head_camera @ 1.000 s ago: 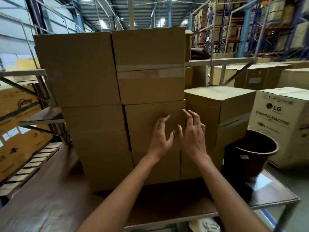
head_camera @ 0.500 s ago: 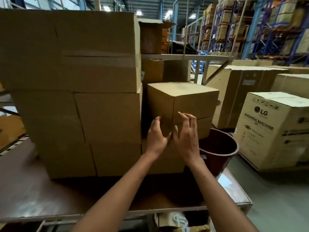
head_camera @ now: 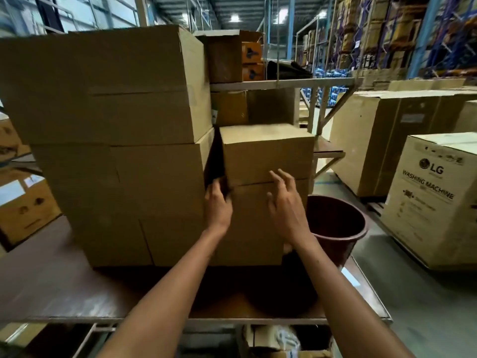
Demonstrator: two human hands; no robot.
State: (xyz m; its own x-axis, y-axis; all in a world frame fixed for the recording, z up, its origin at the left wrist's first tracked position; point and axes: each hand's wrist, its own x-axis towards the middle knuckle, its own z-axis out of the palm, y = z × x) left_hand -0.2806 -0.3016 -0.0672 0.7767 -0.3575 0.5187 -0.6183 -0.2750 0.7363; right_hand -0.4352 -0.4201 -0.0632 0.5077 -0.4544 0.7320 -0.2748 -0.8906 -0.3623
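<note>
A small cardboard box (head_camera: 268, 153) sits on top of another cardboard box (head_camera: 255, 228) on the brown platform (head_camera: 51, 285), right of a tall stack of larger boxes (head_camera: 108, 99). My left hand (head_camera: 218, 205) is at the left front corner of the two boxes, at the seam between them. Its fingers stretch into the dark gap beside the stack, where their tips are hidden. My right hand (head_camera: 286, 205) hovers in front of the boxes' front face with fingers spread and straight, holding nothing.
A dark red bucket (head_camera: 338, 223) stands right of the boxes at the platform's edge. An LG washing machine carton (head_camera: 433, 197) and a large brown carton (head_camera: 382, 140) stand on the floor at right. A metal shelf (head_camera: 284, 82) holds boxes behind. More cartons lie at far left (head_camera: 23, 202).
The view has shifted right and closer to the small box. My hands have spread apart; the left one has moved to the box's left corner gap, and the right one has opened toward the front face.
</note>
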